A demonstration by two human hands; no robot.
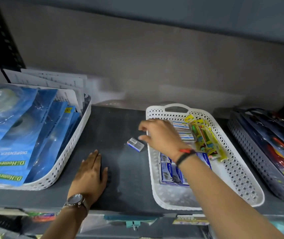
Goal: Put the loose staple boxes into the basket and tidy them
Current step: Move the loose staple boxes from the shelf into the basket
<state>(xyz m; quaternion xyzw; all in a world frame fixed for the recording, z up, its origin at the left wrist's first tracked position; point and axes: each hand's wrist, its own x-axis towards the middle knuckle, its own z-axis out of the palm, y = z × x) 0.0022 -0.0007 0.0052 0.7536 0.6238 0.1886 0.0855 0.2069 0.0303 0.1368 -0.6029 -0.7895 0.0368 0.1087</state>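
One loose staple box point(135, 144), small, blue and grey with a barcode, lies on the dark shelf just left of the white perforated basket point(244, 180). Inside the basket lie several blue and white staple boxes point(171, 171) near the front, two more boxes point(183, 129) near the back, and a yellow packet point(206, 138). My right hand point(158, 135) hovers over the basket's left rim, fingers spread and curved, just right of the loose box and holding nothing. My left hand point(90, 175) rests flat on the shelf, palm down.
A white tray point(63, 159) of blue tape-dispenser packs and papers fills the left side. A dark perforated basket point(251, 152) with packaged items stands at the right. The shelf's front edge point(137, 213) runs below my wrists. A grey wall closes the back.
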